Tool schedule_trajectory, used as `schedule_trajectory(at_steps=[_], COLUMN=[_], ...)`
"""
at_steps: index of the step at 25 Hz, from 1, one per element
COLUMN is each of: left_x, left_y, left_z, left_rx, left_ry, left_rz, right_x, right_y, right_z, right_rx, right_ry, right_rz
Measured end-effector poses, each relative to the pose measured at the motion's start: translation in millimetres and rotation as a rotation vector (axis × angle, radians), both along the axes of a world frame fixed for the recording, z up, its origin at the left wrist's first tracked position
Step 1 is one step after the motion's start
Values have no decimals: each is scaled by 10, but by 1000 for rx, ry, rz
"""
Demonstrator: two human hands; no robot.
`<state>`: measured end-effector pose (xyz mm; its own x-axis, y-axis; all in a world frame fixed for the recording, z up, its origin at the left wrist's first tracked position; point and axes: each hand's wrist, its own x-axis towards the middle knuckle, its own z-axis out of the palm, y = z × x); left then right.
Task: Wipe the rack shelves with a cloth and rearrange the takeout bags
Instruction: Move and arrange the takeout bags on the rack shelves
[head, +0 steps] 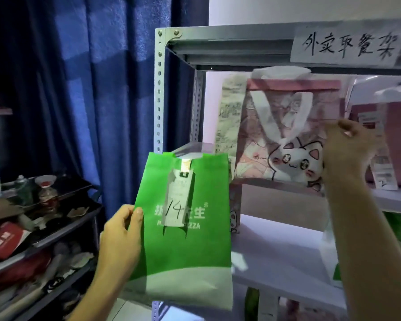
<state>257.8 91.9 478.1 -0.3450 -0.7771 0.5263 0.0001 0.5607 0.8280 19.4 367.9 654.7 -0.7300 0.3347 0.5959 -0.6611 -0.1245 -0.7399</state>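
My left hand (pixel 120 237) grips the left edge of a green and white takeout bag (pixel 185 251) with a receipt marked 14, held upright in front of the grey metal rack (pixel 159 93). My right hand (pixel 347 147) reaches to the upper shelf and holds the right side of a pink bag with a white cartoon cat and white handles (pixel 280 135). That bag stands on the shelf with a long receipt hanging at its left. No cloth is in view.
A second pink bag (pixel 394 140) with a receipt stands to the right on the same shelf. A handwritten paper sign (pixel 347 46) is taped to the top beam. The white lower shelf (pixel 276 256) shows green items at right. Blue curtain and a cluttered black cart (pixel 39 218) are at left.
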Motion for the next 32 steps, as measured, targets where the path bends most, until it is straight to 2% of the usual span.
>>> schedule_trajectory(at_steps=[4,7,11,18,24,32], left_x=[-20,49,67,-176,-427,-725], left_y=[-139,-488,-758,-783,-741,-700], left_z=[-380,-502,-600,-773,-838,-873], left_rx=[56,70,44,52,33,31], left_ry=[-5,29,-13,-64,-99,-103], left_rz=[-29,-57,-150,-262,-248,-216], right_x=[-72,-112,-210,-505,-1001,-1488], right_y=[-553,-795,-1005,-1718,-2166,-2308], right_z=[187,220,272,161,53,-122], right_rx=[120,112,48,63,72,86], right_ry=[-9,16,33,16,7,-74], right_rz=[-69,-82,-122,-86,-26,61])
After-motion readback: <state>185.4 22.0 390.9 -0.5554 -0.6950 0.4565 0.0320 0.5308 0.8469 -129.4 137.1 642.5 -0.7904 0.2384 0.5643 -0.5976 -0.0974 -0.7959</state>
